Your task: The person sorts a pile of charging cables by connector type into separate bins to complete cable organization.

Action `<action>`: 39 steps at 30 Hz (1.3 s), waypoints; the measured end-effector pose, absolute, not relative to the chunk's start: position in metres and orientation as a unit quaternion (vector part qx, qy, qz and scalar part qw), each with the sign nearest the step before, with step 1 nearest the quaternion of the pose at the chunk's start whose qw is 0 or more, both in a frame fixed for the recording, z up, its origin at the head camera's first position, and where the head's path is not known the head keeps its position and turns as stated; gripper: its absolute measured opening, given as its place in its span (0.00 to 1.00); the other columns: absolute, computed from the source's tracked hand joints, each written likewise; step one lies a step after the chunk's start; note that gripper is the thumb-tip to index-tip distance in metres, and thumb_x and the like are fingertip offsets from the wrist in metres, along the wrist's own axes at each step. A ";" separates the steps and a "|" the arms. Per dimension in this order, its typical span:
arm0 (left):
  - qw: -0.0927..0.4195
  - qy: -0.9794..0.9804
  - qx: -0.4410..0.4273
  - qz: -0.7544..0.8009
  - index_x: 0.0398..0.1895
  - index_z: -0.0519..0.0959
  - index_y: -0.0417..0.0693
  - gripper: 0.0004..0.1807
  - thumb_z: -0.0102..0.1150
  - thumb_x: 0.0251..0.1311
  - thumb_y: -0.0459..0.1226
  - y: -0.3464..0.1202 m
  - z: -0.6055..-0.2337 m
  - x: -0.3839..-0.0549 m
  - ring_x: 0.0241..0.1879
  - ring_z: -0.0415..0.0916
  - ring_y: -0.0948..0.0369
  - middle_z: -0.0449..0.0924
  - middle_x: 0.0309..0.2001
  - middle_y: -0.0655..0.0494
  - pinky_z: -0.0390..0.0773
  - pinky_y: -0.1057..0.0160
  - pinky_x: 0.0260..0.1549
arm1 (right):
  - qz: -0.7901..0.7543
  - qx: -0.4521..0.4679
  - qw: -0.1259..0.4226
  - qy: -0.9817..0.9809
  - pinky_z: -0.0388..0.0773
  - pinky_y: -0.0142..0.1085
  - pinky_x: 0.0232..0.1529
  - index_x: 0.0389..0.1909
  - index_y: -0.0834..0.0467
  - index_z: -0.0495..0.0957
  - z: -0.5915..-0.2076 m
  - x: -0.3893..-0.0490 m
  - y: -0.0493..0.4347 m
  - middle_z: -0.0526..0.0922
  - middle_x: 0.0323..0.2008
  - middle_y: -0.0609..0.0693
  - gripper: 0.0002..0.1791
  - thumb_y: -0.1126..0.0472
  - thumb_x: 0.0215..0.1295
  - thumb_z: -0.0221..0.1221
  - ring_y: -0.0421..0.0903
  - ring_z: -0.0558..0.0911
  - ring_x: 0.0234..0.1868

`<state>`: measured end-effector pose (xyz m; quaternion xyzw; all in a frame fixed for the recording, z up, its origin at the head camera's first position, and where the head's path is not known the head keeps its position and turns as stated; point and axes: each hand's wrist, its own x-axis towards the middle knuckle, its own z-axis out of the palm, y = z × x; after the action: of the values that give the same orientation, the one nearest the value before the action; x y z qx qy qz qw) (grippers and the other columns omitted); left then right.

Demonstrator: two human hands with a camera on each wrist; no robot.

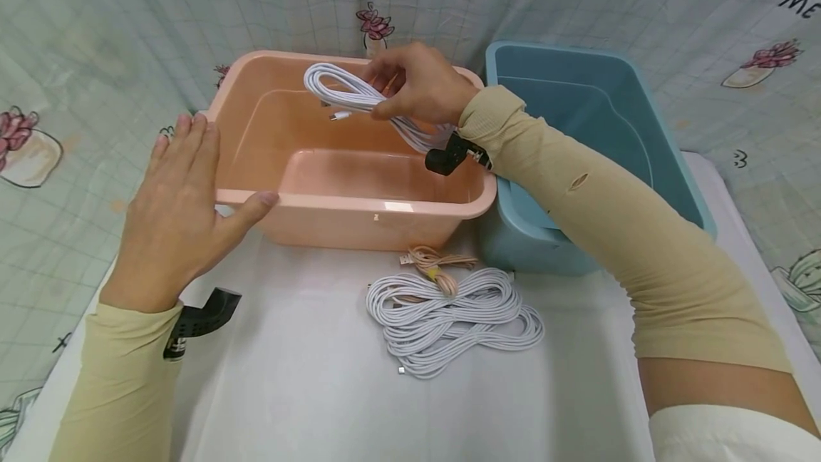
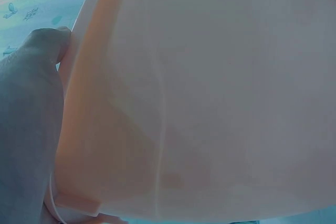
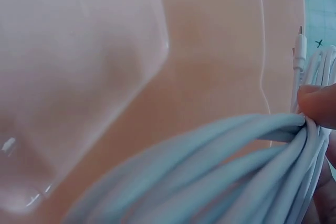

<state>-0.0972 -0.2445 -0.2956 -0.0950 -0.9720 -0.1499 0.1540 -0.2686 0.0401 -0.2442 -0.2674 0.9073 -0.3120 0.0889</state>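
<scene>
My right hand (image 1: 426, 84) grips a coiled white cable (image 1: 340, 95) at its middle, over the peach bin (image 1: 333, 223). Loops stick out on both sides of the fingers, and a small plug (image 1: 340, 115) hangs beneath. In the right wrist view the thumb (image 3: 317, 106) presses on the bundled cable strands (image 3: 210, 156), with a connector (image 3: 300, 51) pointing up. My left hand (image 1: 179, 212) rests on the left end of the peach bin, its fingers straight and the thumb lying along the front rim. The left wrist view shows that hand (image 2: 31, 114) against the bin wall (image 2: 220, 87).
A blue bin (image 1: 551, 59) stands right beside the peach one, partly covered by my right forearm. In front of the bins, more coiled white cables (image 1: 449, 319) lie on the white table (image 1: 308, 376), with a tied beige cable (image 1: 439, 269) on top. A patterned cloth (image 1: 436, 6) hangs behind.
</scene>
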 end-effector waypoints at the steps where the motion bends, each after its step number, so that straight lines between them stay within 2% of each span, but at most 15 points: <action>1: 0.155 -0.972 -0.096 -0.150 0.76 0.49 0.35 0.53 0.52 0.61 0.63 -0.245 -0.295 -0.097 0.80 0.41 0.46 0.47 0.77 0.38 0.38 0.49 0.80 | -0.312 -0.269 0.089 0.907 0.80 0.29 0.49 0.52 0.49 0.80 -0.244 -0.269 0.040 0.81 0.44 0.47 0.24 0.56 0.52 0.72 0.40 0.80 0.43; 12: 0.157 -0.971 -0.094 -0.153 0.76 0.49 0.36 0.53 0.52 0.60 0.63 -0.245 -0.293 -0.098 0.80 0.41 0.46 0.48 0.77 0.38 0.38 0.50 0.80 | -0.314 -0.269 0.094 0.906 0.80 0.29 0.49 0.50 0.50 0.81 -0.245 -0.272 0.040 0.82 0.44 0.47 0.23 0.57 0.52 0.72 0.41 0.80 0.43; 20: 0.152 -0.972 -0.094 -0.155 0.76 0.48 0.36 0.53 0.52 0.60 0.63 -0.244 -0.293 -0.098 0.80 0.40 0.47 0.46 0.77 0.39 0.38 0.50 0.80 | -0.328 -0.236 0.104 0.909 0.78 0.31 0.57 0.62 0.46 0.75 -0.246 -0.271 0.039 0.77 0.59 0.45 0.36 0.52 0.49 0.74 0.41 0.77 0.56; 27: 0.149 -0.973 -0.091 -0.153 0.76 0.48 0.36 0.53 0.51 0.61 0.63 -0.245 -0.295 -0.098 0.80 0.39 0.47 0.46 0.78 0.39 0.37 0.50 0.80 | -0.357 -0.209 0.110 0.904 0.81 0.33 0.53 0.61 0.47 0.75 -0.246 -0.269 0.037 0.77 0.58 0.46 0.33 0.53 0.52 0.73 0.40 0.79 0.52; 39: 0.142 -0.974 -0.089 -0.150 0.76 0.47 0.36 0.53 0.50 0.61 0.64 -0.244 -0.294 -0.096 0.80 0.38 0.47 0.44 0.78 0.40 0.37 0.49 0.80 | -0.349 -0.229 0.110 0.902 0.81 0.33 0.52 0.60 0.48 0.76 -0.243 -0.267 0.039 0.78 0.57 0.48 0.30 0.53 0.53 0.71 0.40 0.80 0.52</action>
<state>-0.0961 -0.2442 -0.2941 -0.0892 -0.9743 -0.1497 0.1424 -0.2673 0.0386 -0.2434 -0.2292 0.9020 -0.3489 0.1099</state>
